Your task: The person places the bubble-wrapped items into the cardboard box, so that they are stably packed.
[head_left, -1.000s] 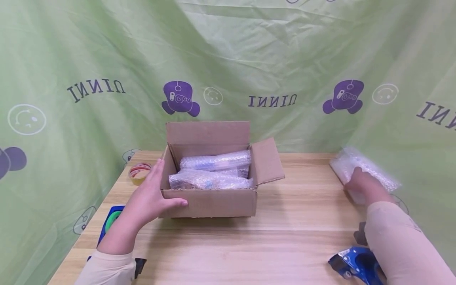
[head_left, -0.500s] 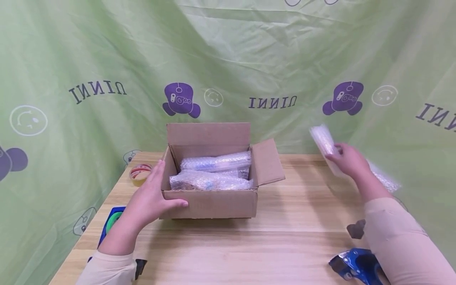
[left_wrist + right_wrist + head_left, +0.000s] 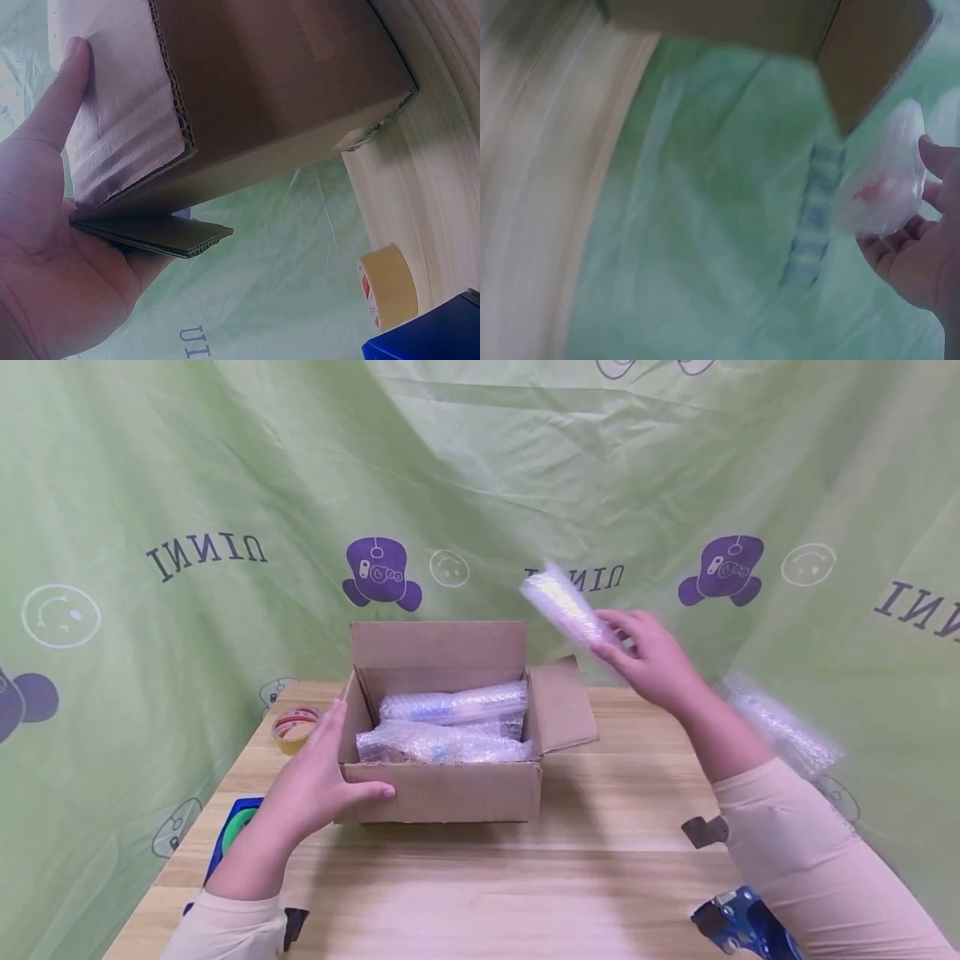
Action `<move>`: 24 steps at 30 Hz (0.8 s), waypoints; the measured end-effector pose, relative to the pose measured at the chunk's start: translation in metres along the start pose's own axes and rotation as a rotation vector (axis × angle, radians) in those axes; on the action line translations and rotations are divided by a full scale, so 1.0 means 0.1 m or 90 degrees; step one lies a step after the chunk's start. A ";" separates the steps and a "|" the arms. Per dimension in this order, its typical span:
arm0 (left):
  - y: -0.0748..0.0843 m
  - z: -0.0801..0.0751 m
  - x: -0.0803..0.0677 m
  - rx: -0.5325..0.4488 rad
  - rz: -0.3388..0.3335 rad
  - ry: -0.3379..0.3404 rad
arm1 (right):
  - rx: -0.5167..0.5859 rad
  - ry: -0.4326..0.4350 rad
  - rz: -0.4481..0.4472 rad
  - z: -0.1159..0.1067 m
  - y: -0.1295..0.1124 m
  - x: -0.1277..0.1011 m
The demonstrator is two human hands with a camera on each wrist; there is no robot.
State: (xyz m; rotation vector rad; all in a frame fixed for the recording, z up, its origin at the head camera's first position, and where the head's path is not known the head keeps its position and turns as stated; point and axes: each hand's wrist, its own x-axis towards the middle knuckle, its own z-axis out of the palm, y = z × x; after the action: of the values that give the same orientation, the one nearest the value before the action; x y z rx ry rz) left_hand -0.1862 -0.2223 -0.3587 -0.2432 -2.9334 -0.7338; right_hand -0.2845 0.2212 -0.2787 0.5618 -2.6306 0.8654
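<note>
An open cardboard box (image 3: 442, 795) stands on the table with two bubble-wrapped bundles inside, one at the back (image 3: 453, 703) and one at the front (image 3: 442, 743). My left hand (image 3: 311, 785) rests round the box's near left corner. Its fingers lie straight along the left side, and its thumb presses on the folded-down front flap (image 3: 124, 97). To the right of the box, raised in the air, my right hand (image 3: 651, 660) grips another bubble-wrapped bundle (image 3: 562, 603) between thumb and fingers. A reddish patch shows through that wrap in the right wrist view.
Another bubble-wrapped bundle (image 3: 783, 727) lies at the table's right edge. A blue tape dispenser (image 3: 738, 920) sits near my right sleeve. At left are a yellow tape roll (image 3: 294, 732) and a blue and green item (image 3: 234, 827), partly behind my arm. A green curtain (image 3: 480, 468) hangs behind.
My right hand has picked up a bubble-wrapped bundle from the right side of the table and carried it up and left towards the box. My left hand stays at the box corner.
</note>
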 end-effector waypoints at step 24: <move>0.01 0.00 -0.01 0.002 0.001 -0.002 | -0.072 -0.297 -0.302 1.06 -1.09 -0.12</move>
State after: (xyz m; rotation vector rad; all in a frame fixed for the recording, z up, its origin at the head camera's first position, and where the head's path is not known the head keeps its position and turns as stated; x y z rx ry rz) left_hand -0.1850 -0.2221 -0.3582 -0.2463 -2.9367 -0.7301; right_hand -0.2422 0.0782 -0.3112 1.4276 -2.7146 0.4732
